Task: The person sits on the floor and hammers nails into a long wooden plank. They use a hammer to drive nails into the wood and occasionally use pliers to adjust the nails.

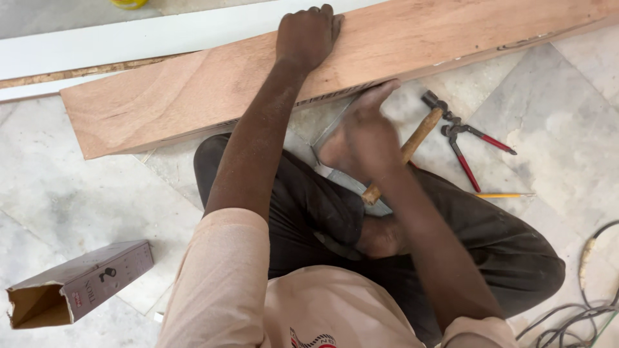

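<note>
While the left hand (308, 35) presses flat, grip released, on the wooden board (193, 96) running across the upper frame, the right hand (362, 132) sits at the board's near edge, centre frame; blurred, so its grip cannot be told. Hammer (412, 145) with wooden handle lies just beside it on the floor (554, 116). Red-handled pincers (467, 138) and a pencil (503, 195) lie right of that. Open cardboard box (77, 283) at lower left. Cables (580, 309) at lower right.
</note>
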